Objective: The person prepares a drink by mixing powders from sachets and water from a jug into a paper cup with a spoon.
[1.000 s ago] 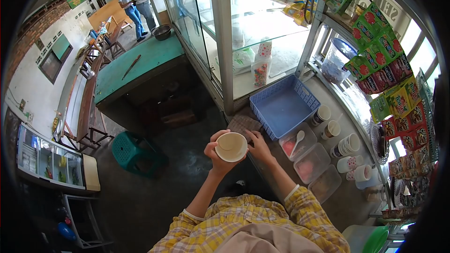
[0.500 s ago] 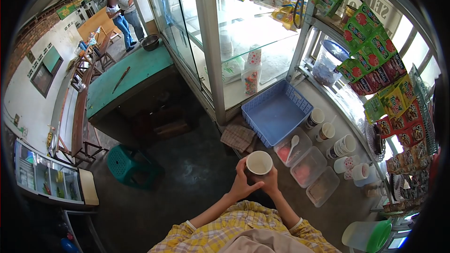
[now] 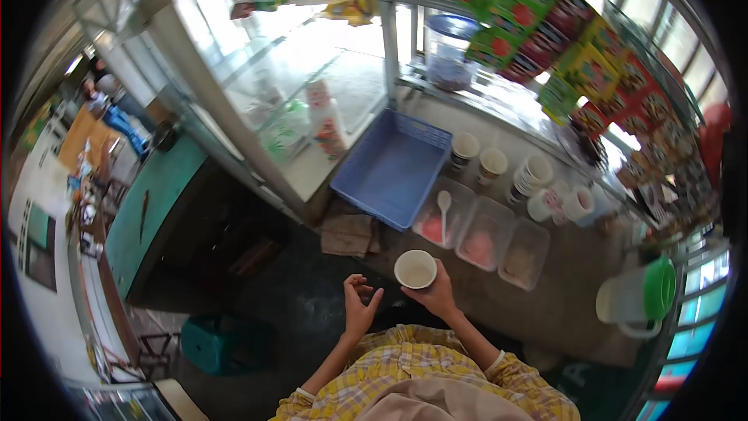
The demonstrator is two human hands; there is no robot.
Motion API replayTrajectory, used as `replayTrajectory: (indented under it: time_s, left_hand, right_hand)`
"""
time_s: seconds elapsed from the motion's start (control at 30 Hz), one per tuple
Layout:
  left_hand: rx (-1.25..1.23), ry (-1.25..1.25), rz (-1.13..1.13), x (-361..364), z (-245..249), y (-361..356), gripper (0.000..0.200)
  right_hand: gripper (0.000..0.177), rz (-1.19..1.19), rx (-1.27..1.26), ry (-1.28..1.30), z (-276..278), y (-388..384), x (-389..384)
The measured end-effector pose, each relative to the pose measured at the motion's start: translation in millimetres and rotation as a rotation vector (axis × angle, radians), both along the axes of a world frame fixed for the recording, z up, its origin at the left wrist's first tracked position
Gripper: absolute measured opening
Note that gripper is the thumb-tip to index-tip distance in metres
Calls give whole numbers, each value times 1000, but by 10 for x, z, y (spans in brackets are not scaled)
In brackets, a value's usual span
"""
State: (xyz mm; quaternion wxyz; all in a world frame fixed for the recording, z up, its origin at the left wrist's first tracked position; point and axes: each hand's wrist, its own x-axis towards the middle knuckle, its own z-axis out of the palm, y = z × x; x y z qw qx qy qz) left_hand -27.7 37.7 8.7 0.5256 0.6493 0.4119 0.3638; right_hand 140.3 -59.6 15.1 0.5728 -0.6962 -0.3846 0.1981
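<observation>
Gripping a cup (image 3: pixel 415 270) in the right hand (image 3: pixel 435 296), near the basket (image 3: pixel 393 170). Holding the left hand (image 3: pixel 361 310) open, farther from the basket.

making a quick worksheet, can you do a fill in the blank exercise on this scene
A cup is held in the ____ hand.
The large basket is coloured ____.
The spoon lies in one of ____ clear boxes in a row.
The jug has a ____ lid.

Missing words: right; blue; three; green.
</observation>
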Motion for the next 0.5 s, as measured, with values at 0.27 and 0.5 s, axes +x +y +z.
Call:
replayTrajectory:
  time_s: [0.27, 0.5]
  left_hand:
    - [121, 38, -466, 638, 97, 43, 24]
    - [113, -11, -780, 1165, 93, -214, 25]
  right_hand:
    - [73, -347, 1, -29, 25, -412, -118]
    - [62, -785, -38, -11, -73, -1254, -23]
